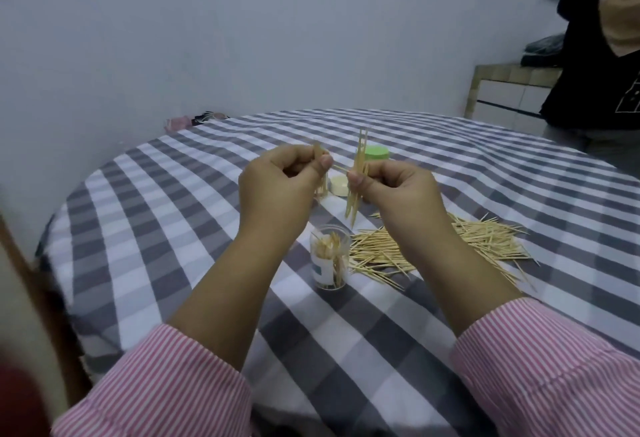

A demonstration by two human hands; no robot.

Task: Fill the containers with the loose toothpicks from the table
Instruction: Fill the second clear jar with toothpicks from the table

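Note:
Both of my hands are raised above the table. My right hand (394,187) pinches an upright bundle of toothpicks (356,183). My left hand (284,183) grips a few toothpicks (317,152) between thumb and fingers, and one toothpick spans the gap between the two hands. Below them stands a clear container (329,258) with a white label, partly filled with toothpicks. A loose toothpick pile (433,246) lies to its right on the cloth. A second container (322,190) with toothpicks is mostly hidden behind my left hand.
The round table carries a grey and white checked cloth (173,214). A green lid (376,153) and a cream lid (338,185) lie beyond my hands. Another person in black (595,65) stands at the far right beside a tiled counter (509,86).

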